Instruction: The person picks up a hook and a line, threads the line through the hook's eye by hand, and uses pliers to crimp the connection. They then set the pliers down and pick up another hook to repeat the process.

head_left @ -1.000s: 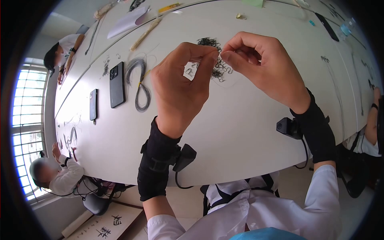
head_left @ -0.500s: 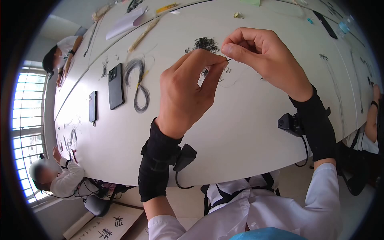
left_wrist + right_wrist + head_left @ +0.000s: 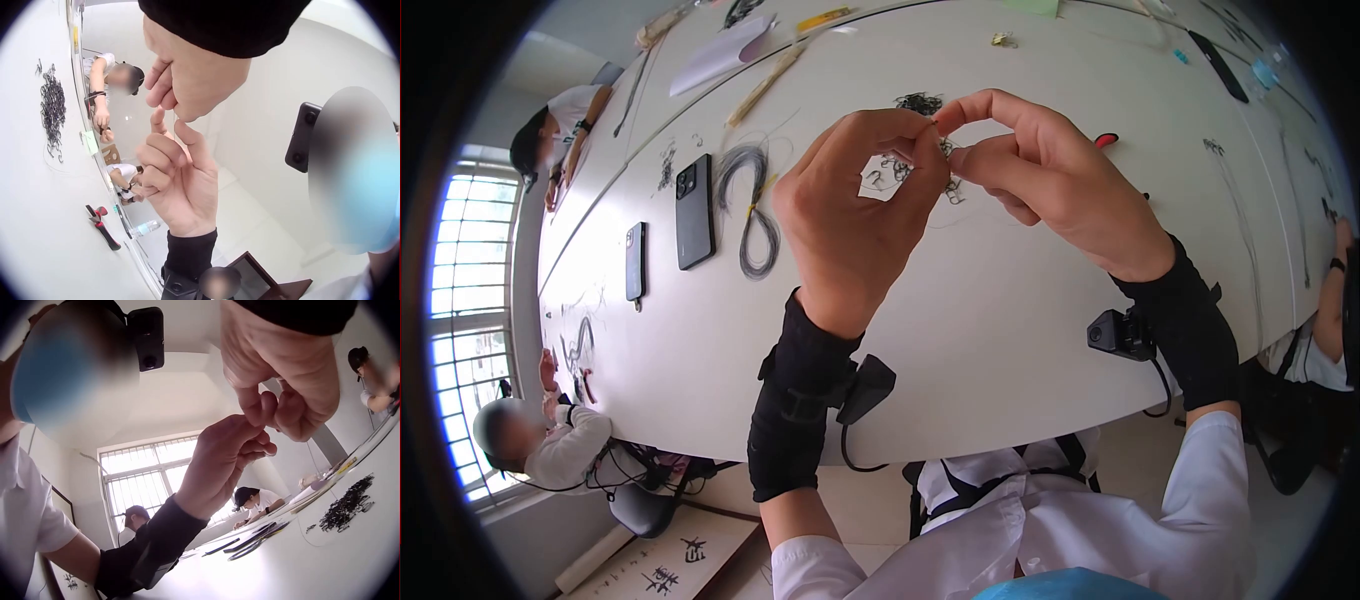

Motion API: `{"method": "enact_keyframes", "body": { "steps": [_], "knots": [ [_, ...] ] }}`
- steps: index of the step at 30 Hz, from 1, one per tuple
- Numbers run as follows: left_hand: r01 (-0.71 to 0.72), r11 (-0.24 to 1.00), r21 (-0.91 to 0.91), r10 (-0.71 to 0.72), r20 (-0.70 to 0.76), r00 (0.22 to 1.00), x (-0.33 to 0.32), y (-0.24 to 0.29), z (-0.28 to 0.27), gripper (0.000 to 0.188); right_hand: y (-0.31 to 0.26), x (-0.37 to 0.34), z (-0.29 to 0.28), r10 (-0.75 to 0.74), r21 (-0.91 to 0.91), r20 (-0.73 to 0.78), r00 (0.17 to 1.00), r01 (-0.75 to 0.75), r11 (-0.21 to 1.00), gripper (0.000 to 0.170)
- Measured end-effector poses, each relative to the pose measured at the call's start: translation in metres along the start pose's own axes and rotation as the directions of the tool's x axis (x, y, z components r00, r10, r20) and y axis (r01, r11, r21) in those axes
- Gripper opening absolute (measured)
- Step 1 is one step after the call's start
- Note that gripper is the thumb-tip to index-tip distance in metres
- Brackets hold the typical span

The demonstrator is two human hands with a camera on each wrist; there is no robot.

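My left hand is raised over the white table, thumb and forefinger pinching a tiny dark fish hook, mostly hidden by the fingertips. Close against it is my right hand, its forefinger tip at the left fingertips and its thumb a little apart. In the left wrist view a fine line runs between the hands to the curled right fingers. Behind the hands lies a pile of dark fish hooks, partly covered in the head view and plainly seen in the left wrist view.
A coil of grey line lies left of the hands, beside a large phone and a smaller phone. Red-and-black pliers lie right of the hook pile. Other people sit around the table, one at the far left.
The right hand moved slightly away from the left, then came back, its forefinger now extended to the left fingertips. The left hand shifted right, then back left, keeping its pinch.
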State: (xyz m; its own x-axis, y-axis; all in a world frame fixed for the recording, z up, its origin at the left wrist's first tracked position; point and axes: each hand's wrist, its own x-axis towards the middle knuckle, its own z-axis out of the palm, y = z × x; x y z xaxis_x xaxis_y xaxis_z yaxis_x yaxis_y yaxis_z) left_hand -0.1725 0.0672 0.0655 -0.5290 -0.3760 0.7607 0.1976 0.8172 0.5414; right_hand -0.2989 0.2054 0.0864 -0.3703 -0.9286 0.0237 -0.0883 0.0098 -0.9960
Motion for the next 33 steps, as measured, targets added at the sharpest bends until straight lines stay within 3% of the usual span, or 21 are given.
{"method": "enact_keyframes", "body": {
  "steps": [5, 8, 14, 21, 24, 30, 33],
  "knots": [
    [-0.007, 1.0, 0.012, 0.007, 0.01, 1.0, 0.001, 0.004, 0.0, 0.016, -0.001, -0.003, 0.002, 0.001, 0.12, -0.051, 0.999, 0.005, 0.993, 0.027],
    [-0.008, 0.999, 0.032, 0.007, 0.036, 0.999, 0.0, 0.007, -0.001, 0.016, -0.002, -0.003, 0.007, -0.022, 0.104, -0.147, 0.989, 0.038, 0.994, 0.025],
    [0.026, 1.0, 0.014, -0.027, 0.095, 0.995, 0.004, 0.007, 0.0, 0.014, 0.007, 0.002, 0.001, -0.099, -0.057, -0.17, 0.98, 0.09, 0.994, 0.026],
    [0.013, 0.999, 0.036, -0.017, 0.117, 0.993, 0.006, 0.009, -0.001, 0.013, 0.004, 0.003, -0.001, -0.055, -0.068, -0.18, 0.982, 0.044, 0.997, 0.03],
    [0.074, 0.997, 0.003, -0.074, 0.114, 0.991, 0.001, 0.003, -0.001, 0.012, 0.004, 0.003, -0.001, -0.028, -0.062, -0.162, 0.986, 0.018, 0.998, 0.03],
    [0.367, 0.908, -0.202, -0.354, 0.1, 0.93, 0.004, 0.01, -0.005, 0.009, 0.003, 0.001, 0.006, -0.012, 0.005, -0.156, 0.988, 0.013, 1.0, 0.025],
    [0.412, 0.88, -0.238, -0.398, 0.108, 0.911, 0.005, 0.012, -0.006, 0.01, 0.009, 0.003, 0.009, -0.054, -0.012, -0.146, 0.988, 0.053, 0.999, 0.021]
  ]
}}
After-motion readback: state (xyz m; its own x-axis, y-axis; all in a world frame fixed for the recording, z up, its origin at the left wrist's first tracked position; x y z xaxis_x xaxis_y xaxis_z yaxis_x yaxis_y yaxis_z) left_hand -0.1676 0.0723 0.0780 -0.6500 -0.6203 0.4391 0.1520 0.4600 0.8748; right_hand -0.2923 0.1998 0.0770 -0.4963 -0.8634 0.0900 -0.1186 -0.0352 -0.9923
